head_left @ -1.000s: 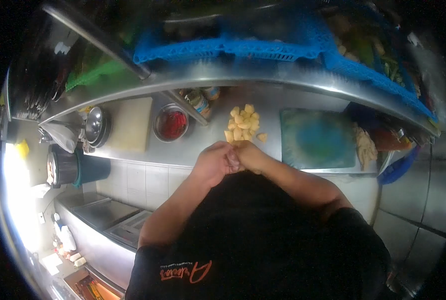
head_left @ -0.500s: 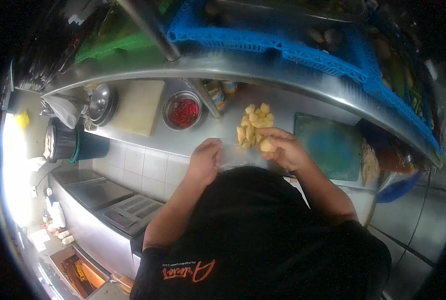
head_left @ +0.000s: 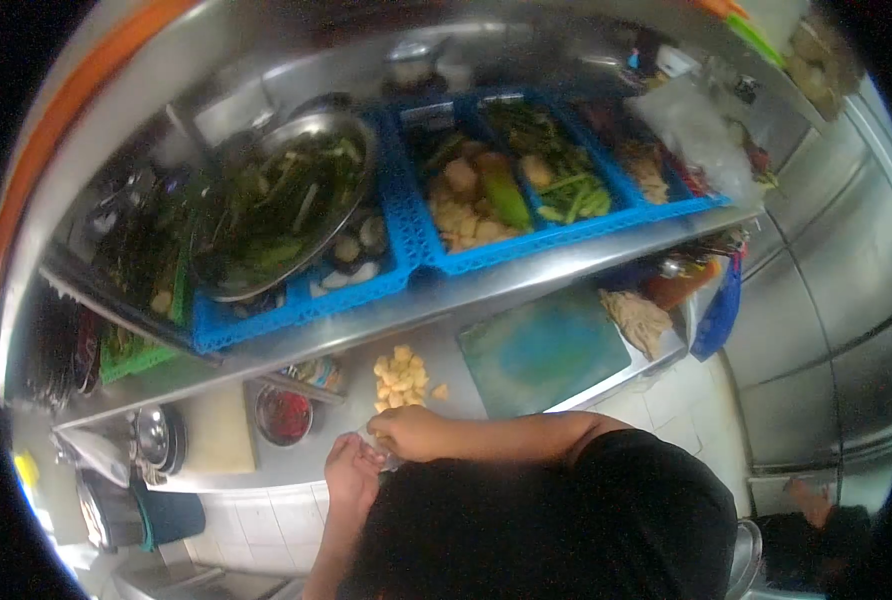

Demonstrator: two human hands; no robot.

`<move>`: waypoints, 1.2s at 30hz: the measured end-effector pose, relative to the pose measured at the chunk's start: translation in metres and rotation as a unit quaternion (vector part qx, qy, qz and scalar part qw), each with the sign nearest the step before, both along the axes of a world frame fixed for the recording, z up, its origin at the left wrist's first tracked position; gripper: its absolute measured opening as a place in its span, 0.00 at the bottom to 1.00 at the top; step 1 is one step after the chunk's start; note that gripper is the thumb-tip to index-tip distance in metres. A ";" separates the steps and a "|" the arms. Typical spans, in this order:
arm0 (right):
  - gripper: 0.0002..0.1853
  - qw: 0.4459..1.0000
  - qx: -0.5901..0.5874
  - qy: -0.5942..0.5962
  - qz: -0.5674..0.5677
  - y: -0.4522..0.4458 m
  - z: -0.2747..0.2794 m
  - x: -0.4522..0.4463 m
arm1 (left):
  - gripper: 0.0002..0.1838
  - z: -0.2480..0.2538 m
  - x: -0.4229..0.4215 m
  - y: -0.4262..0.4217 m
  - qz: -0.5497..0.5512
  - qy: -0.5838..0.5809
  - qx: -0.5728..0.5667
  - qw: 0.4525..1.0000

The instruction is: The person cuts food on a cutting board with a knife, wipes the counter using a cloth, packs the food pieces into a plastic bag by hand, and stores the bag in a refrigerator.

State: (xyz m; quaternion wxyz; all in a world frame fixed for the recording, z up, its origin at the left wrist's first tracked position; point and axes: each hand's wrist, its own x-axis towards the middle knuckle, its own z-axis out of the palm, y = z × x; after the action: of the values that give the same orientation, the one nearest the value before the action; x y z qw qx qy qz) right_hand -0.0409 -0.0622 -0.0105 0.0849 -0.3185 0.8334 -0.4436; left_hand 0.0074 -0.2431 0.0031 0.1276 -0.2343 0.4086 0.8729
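A: Fingers (head_left: 369, 453), quick: what state?
B: Left hand (head_left: 350, 478), curled. Right hand (head_left: 406, 432), bent, held close together, meeting the left's. Pinching what? Can't tell, blurred and partly hidden.
A: Place, versus the green board (head_left: 546, 352)?
B: Both left of it, body side.
A: Yellow chunks (head_left: 400, 375)?
B: Heaped left of the board on the steel counter (head_left: 463, 392), one loose piece (head_left: 439, 392) between heap and board. Right hand's just at the heap's near side.
A: Rest?
B: Metal bowl (head_left: 263, 412), red contents, farther left of board. Pale cloth (head_left: 636, 322) just right. Blue crates (head_left: 586, 229) beyond, on the shelf (head_left: 446, 298).
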 end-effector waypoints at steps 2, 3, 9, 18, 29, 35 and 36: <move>0.09 0.999 0.029 0.029 -0.016 0.005 0.004 0.000 | 0.05 0.001 0.000 0.003 -0.011 -0.007 -0.002 1.000; 0.08 0.998 0.047 0.034 -0.022 0.009 0.007 0.001 | 0.05 0.003 0.000 0.006 -0.014 -0.011 -0.008 1.000; 0.09 0.990 0.089 0.077 -0.073 0.020 -0.001 0.008 | 0.03 0.004 -0.007 0.019 -0.101 -0.041 -0.037 0.993; 0.16 0.996 0.072 0.036 -0.040 0.031 0.028 0.015 | 0.03 0.009 -0.005 0.031 -0.072 0.014 -0.049 0.996; 0.38 0.988 0.121 0.048 -0.088 0.047 0.011 -0.023 | 0.02 0.082 -0.009 -0.012 0.069 0.163 -0.152 0.972; 0.39 0.956 0.275 0.095 -0.029 -0.001 -0.061 -0.021 | 0.04 0.036 -0.021 -0.035 0.066 0.167 -0.276 0.944; 0.35 0.952 0.288 0.106 -0.023 -0.002 -0.061 -0.021 | 0.04 0.034 -0.018 -0.037 0.074 0.150 -0.268 0.949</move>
State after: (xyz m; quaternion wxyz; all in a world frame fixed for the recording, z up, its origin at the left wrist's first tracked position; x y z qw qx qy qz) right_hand -0.0624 -0.0643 -0.0715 0.0736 -0.3066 0.9370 -0.1504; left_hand -0.0110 -0.2799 0.0374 -0.0675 -0.1558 0.6238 0.7629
